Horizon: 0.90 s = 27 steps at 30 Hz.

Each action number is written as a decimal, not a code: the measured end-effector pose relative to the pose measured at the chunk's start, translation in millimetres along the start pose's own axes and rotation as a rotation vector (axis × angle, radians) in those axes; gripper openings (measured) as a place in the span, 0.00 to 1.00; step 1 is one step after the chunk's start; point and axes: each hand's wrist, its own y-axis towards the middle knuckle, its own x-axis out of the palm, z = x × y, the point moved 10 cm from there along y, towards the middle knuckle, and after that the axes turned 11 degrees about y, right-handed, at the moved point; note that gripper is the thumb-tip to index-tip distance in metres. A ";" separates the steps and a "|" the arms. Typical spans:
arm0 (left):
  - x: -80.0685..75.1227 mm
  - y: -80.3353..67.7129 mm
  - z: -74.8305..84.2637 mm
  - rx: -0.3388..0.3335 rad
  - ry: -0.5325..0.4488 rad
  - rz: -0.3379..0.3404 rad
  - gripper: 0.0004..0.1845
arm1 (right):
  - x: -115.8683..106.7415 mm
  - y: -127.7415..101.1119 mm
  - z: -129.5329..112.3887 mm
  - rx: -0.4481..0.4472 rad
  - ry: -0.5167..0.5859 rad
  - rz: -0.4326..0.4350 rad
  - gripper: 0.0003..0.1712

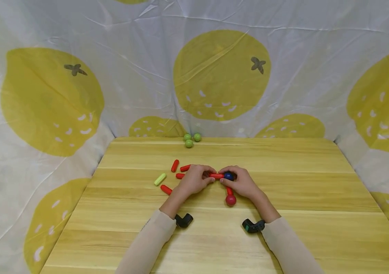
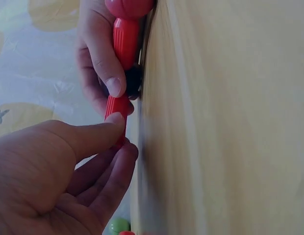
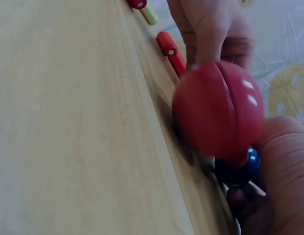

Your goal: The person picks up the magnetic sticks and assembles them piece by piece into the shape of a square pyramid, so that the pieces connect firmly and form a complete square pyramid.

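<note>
My left hand pinches a ribbed red rod between thumb and fingers. The rod's other end meets a dark blue ball, which my right hand grips. From the blue ball a second red rod runs toward my body and ends in a larger crimson ball. In the right wrist view the crimson ball fills the middle and covers most of its rod. Both hands are close together, low over the wooden table.
Left of my left hand lie several loose red rods and one pale yellow-green rod. Three green balls rest at the table's back edge. A lemon-print cloth hangs behind and at both sides.
</note>
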 end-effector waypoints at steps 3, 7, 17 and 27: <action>-4.3 -2.4 -4.8 -0.014 -0.005 -0.009 0.14 | 0.9 0.8 -0.5 -0.004 -0.004 0.002 0.13; -19.3 -4.8 -14.5 -0.031 -0.012 0.036 0.18 | 0.5 1.6 0.4 0.001 0.006 0.019 0.13; -63.8 8.1 -40.6 -0.095 0.096 0.122 0.17 | -5.6 -4.1 4.6 0.017 0.001 0.053 0.12; -96.4 42.5 -77.6 -0.157 0.151 0.183 0.24 | -6.4 -3.6 2.0 0.022 -0.021 0.051 0.12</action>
